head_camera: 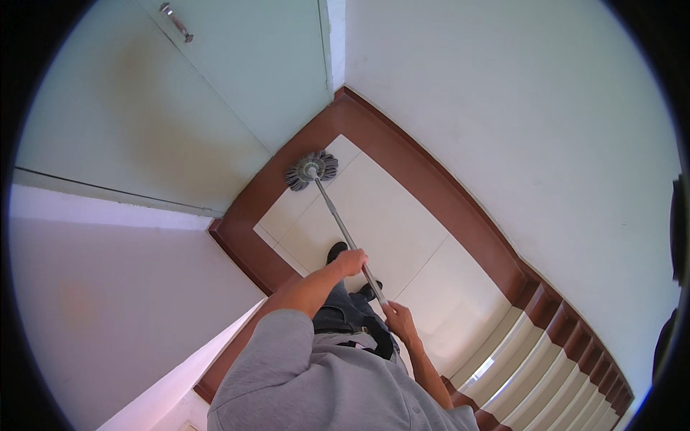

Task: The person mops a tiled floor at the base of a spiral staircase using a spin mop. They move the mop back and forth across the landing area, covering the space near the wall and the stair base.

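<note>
A mop with a grey, stringy head (311,170) rests on the landing floor, partly on the brown border and partly on the pale tiles. Its metal handle (343,229) slants from the head back towards my body. Around the middle of the handle, my left hand (352,262) is closed, with the forearm stretched forward. My right hand (399,320) grips the handle close to its near end, beside my waist. Below the handle, my dark shoes (336,251) stand on the tiles.
A pale green double door (215,102) with a metal handle (176,22) borders the far left of the landing. White walls (485,108) with brown skirting rise on both sides. Stairs (531,372) with pale treads and brown edging start at the lower right.
</note>
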